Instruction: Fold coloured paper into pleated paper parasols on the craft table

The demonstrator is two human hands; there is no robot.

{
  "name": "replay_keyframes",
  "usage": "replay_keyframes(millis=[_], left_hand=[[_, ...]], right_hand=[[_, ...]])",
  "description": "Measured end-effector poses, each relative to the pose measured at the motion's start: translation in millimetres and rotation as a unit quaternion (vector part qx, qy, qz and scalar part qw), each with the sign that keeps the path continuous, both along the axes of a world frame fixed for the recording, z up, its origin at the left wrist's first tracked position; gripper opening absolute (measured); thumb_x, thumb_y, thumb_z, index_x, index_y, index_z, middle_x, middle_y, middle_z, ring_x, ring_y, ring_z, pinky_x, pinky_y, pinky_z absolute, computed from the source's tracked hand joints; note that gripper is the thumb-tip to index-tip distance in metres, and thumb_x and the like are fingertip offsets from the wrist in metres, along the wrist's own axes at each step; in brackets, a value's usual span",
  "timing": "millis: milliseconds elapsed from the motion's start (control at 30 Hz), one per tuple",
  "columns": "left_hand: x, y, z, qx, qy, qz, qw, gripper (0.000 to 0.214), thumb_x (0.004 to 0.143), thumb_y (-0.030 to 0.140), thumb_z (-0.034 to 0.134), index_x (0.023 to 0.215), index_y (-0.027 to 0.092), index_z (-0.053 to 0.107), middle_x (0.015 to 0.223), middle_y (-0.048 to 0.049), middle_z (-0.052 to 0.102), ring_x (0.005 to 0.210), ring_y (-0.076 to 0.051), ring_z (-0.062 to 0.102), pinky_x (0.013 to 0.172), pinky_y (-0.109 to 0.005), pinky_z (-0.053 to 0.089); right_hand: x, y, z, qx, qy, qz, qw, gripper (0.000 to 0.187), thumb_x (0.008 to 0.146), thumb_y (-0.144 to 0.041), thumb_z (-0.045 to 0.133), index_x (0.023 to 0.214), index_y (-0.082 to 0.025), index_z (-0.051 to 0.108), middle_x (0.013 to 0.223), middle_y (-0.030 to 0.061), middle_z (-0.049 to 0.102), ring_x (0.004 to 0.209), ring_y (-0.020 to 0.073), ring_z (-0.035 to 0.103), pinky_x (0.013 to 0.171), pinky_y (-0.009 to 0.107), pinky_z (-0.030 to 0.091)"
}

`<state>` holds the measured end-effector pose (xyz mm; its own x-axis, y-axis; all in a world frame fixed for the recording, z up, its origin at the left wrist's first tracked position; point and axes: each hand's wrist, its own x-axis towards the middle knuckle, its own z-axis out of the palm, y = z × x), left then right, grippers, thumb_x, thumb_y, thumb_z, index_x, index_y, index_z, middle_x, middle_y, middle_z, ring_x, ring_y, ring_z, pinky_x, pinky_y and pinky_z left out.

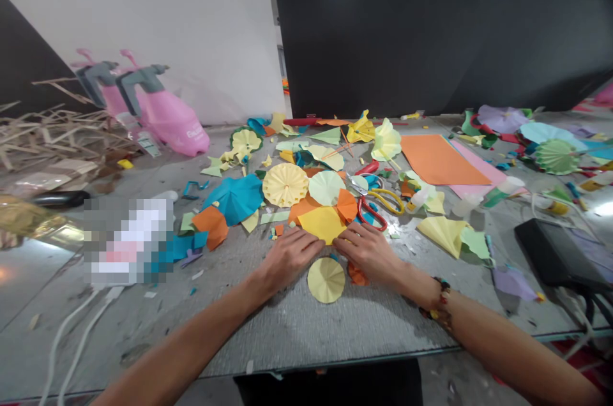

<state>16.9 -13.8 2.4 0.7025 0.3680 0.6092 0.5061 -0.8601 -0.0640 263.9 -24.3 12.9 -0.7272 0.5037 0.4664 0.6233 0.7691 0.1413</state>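
Observation:
Both hands meet at a folded-looking piece of yellow paper [322,221] in the middle of the table. My left hand [291,255] has its fingers closed on the paper's near left edge. On the near right edge, the fingers of my right hand [368,251] are also closed. The fingertips are partly hidden. A pale yellow pleated paper disc [326,280] lies flat just below the hands. Orange paper scraps [347,206] touch the yellow piece from behind. Scissors with red and yellow handles [387,200] rest beyond my right hand.
Pleated paper discs, including a cream one [286,185] and a blue one [234,197], lie behind. Orange sheets [443,160] sit at back right, a black box [558,259] at right. Pink spray bottles [175,119] stand at back left; a power strip with white cables [86,336] lies left.

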Motion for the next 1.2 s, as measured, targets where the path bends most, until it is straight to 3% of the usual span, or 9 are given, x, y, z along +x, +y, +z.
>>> replay_keyframes(millis=[167,367,567,900,1200], left_hand=[[-0.5,-1.0,2.5,0.001,-0.001,0.0,1.0,0.016,0.103,0.01,0.051,0.108,0.015,0.066,0.094,-0.0048,0.073,0.085,-0.018,0.068,0.079,-0.031,0.052],[-0.4,-0.7,0.2,-0.016,0.01,0.012,1.0,0.013,0.103,0.012,0.053,0.105,0.016,0.066,0.093,-0.0043,0.071,0.084,-0.018,0.067,0.077,-0.031,0.052],[1.1,1.4,-3.2,-0.003,0.012,0.0,1.0,0.014,0.102,0.01,0.053,0.107,0.016,0.065,0.093,-0.0042,0.072,0.083,-0.018,0.067,0.077,-0.031,0.051],[-1.1,1.2,-3.9,0.003,0.03,0.019,0.999,0.02,0.103,0.012,0.053,0.119,0.016,0.062,0.098,-0.0058,0.071,0.087,-0.019,0.068,0.08,-0.032,0.053],[-1.5,0.1,-2.1,-0.01,0.044,0.031,0.998,0.014,0.101,0.011,0.053,0.108,0.016,0.064,0.094,-0.0049,0.068,0.084,-0.019,0.066,0.076,-0.032,0.052]], right_hand=[[-1.7,0.8,0.3,-0.026,-0.023,0.006,0.999,0.011,0.102,-0.013,0.057,0.108,-0.017,0.065,0.094,0.007,0.068,0.093,0.0226,0.059,0.077,0.034,0.045],[-2.3,1.1,-0.8,-0.002,0.021,0.008,1.0,0.014,0.106,-0.025,0.055,0.102,-0.018,0.066,0.087,0.0043,0.067,0.085,0.0204,0.06,0.072,0.034,0.042],[-0.8,0.9,-1.1,0.024,0.041,0.011,0.999,0.018,0.105,-0.022,0.056,0.09,-0.018,0.063,0.081,0.0025,0.066,0.081,0.0194,0.058,0.07,0.034,0.038],[-0.5,1.4,-2.8,0.013,0.017,-0.008,1.0,0.013,0.105,-0.023,0.057,0.096,-0.018,0.066,0.085,0.0035,0.068,0.085,0.0202,0.06,0.071,0.033,0.041],[0.2,1.0,-6.0,-0.059,0.011,0.006,0.998,0.01,0.101,-0.01,0.057,0.105,-0.016,0.064,0.092,0.0059,0.064,0.084,0.0184,0.06,0.069,0.03,0.046]])
